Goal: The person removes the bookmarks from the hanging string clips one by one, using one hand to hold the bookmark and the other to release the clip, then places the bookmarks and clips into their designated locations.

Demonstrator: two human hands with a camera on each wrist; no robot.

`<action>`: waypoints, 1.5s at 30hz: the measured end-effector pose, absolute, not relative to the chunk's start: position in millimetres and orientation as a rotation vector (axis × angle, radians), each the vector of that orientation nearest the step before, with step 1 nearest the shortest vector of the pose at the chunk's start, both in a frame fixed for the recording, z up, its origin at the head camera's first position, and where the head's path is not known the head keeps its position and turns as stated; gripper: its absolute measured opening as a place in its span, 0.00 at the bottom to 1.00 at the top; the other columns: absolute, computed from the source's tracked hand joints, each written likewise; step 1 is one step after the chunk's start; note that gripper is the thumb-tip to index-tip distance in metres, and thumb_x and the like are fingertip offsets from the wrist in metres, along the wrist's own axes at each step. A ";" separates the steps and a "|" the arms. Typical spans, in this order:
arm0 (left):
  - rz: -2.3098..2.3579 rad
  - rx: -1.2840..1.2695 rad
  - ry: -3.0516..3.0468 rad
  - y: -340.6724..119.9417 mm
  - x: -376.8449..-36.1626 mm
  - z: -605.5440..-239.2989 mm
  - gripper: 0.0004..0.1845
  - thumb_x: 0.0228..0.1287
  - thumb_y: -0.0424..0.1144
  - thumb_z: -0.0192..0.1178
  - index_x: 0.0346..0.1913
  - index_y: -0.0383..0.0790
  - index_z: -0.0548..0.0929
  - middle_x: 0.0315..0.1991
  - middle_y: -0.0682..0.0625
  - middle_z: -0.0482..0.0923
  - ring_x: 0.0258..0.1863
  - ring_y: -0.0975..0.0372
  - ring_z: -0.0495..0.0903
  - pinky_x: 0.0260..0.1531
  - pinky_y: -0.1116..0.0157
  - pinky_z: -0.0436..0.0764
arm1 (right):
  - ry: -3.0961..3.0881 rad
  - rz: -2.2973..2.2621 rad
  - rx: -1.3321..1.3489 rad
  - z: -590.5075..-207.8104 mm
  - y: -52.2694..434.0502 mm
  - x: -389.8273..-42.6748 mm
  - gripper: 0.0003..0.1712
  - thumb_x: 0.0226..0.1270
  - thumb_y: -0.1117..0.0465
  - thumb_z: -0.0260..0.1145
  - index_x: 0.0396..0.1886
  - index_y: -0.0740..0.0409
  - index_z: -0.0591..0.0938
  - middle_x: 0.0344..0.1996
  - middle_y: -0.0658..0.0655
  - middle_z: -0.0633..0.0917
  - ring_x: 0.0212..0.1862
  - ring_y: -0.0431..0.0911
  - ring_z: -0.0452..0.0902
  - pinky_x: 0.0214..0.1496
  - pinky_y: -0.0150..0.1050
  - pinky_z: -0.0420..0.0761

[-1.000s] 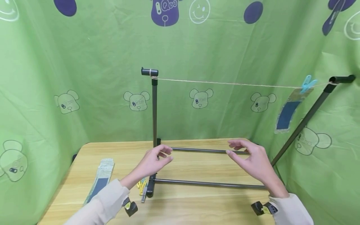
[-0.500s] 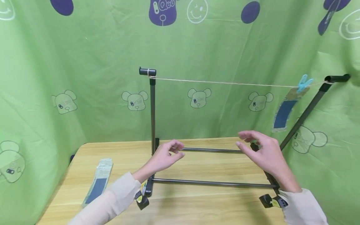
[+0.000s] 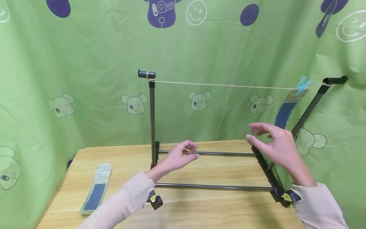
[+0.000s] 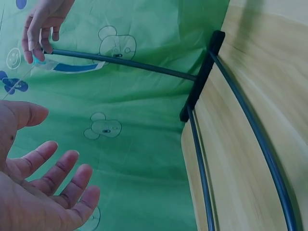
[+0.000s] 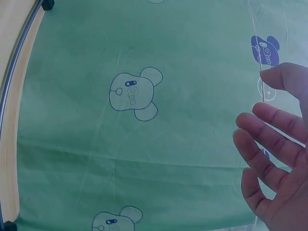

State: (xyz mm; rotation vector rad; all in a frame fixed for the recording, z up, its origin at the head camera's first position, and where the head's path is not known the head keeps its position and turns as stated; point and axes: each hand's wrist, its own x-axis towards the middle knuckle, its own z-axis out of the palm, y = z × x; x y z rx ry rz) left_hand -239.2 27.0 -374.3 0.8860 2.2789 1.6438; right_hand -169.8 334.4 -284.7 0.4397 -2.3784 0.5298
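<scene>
Both hands are in mid-air, fingers relaxed and holding nothing. My left hand [image 3: 180, 156] hovers in front of the rack's rear bar [image 3: 223, 154]. Farther right and a bit higher is my right hand [image 3: 274, 141], its thumb apart from the fingers. It overlaps the lower end of a hanging strip [image 3: 285, 111] with a dark blue panel and pale patterned border. A light blue clothespin [image 3: 302, 86] clips that strip to a string [image 3: 223, 85]. In the left wrist view the left hand [image 4: 43, 187] has its fingers spread. The right wrist view shows the right hand's fingers [image 5: 269, 130] loosely bent.
The string runs between a black upright [image 3: 152, 121] and a slanted right post [image 3: 310, 109]. A second blue-panelled strip [image 3: 97, 190] lies on the wooden table [image 3: 125, 159] at left. A front bar [image 3: 214, 187] crosses low. Green printed curtains [image 3: 171, 124] enclose the table.
My left hand has moved rightward past the left upright. The right hand has moved right and up, over the hanging strip's lower end. The left sleeve now hides small clips at the rack's left foot.
</scene>
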 end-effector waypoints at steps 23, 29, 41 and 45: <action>1.976 0.733 2.030 96.7 -238.7 -377.9 0.16 0.62 0.35 0.65 0.52 0.41 0.80 0.43 0.52 0.81 0.38 0.59 0.81 0.42 0.64 0.82 | -2.336 0.539 0.376 -244.0 363.1 -175.2 0.18 0.57 0.62 0.73 0.48 0.57 0.84 0.38 0.53 0.87 0.34 0.20 0.71 0.30 0.18 0.70; 2.048 0.737 1.976 113.7 -234.4 -376.1 0.15 0.62 0.35 0.65 0.52 0.42 0.80 0.41 0.55 0.80 0.37 0.60 0.80 0.41 0.64 0.82 | -2.365 0.627 0.291 -236.3 375.4 -174.4 0.19 0.58 0.62 0.73 0.50 0.56 0.84 0.35 0.26 0.79 0.35 0.23 0.73 0.32 0.16 0.70; 2.195 0.708 1.856 147.7 -230.2 -375.0 0.14 0.62 0.34 0.64 0.51 0.44 0.80 0.40 0.59 0.80 0.38 0.67 0.79 0.41 0.68 0.82 | -2.353 0.768 0.195 -219.4 388.7 -173.4 0.20 0.62 0.58 0.72 0.53 0.54 0.82 0.38 0.29 0.81 0.32 0.26 0.77 0.27 0.19 0.76; 2.225 0.673 1.802 156.2 -229.6 -372.9 0.13 0.62 0.33 0.63 0.50 0.43 0.80 0.39 0.57 0.80 0.35 0.66 0.78 0.38 0.69 0.82 | -2.328 0.796 0.193 -212.8 394.1 -177.1 0.19 0.62 0.59 0.72 0.53 0.51 0.82 0.38 0.30 0.81 0.31 0.27 0.77 0.28 0.18 0.75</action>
